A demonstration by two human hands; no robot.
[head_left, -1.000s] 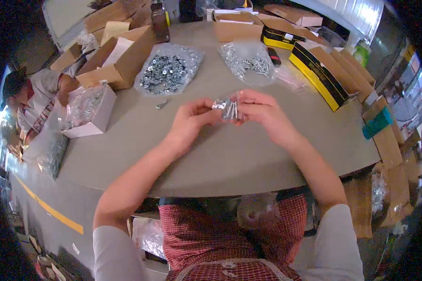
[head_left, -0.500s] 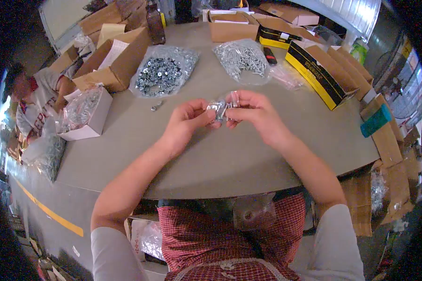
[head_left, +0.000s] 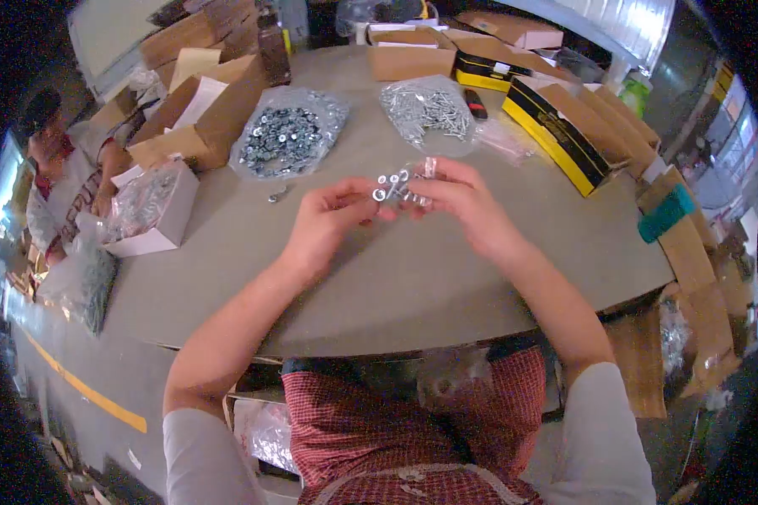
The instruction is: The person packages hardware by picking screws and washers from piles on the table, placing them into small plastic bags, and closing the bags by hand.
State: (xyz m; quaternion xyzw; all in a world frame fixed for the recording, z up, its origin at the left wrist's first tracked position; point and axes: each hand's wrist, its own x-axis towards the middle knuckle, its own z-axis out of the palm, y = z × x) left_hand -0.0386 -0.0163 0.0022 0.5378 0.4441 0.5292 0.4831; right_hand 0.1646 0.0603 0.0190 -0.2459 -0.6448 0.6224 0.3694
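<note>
Above the table, a small clear plastic bag (head_left: 394,188) of screws and round washers or nuts is held between my two hands. My left hand (head_left: 333,217) pinches its left side with thumb and fingers. On the other side, my right hand (head_left: 461,199) is closed on the bag, with a bit of clear plastic showing above the fingers. Beyond the hands lie a large clear bag of dark-centred washers or nuts (head_left: 280,135) and another of silver screws (head_left: 429,109). A few loose metal pieces (head_left: 278,195) rest on the table left of my hands.
On the left stand an open cardboard box (head_left: 195,126) and a white box of filled bags (head_left: 164,220), with a person (head_left: 59,181) beyond. Black-and-yellow boxes (head_left: 556,135) line the right side, near a red-and-black tool (head_left: 475,104) and flat pink-tinted bags (head_left: 507,140).
My fingers have shifted on the small bag, and the round pieces inside now show more clearly, spread toward its top. The whole view has turned slightly.
</note>
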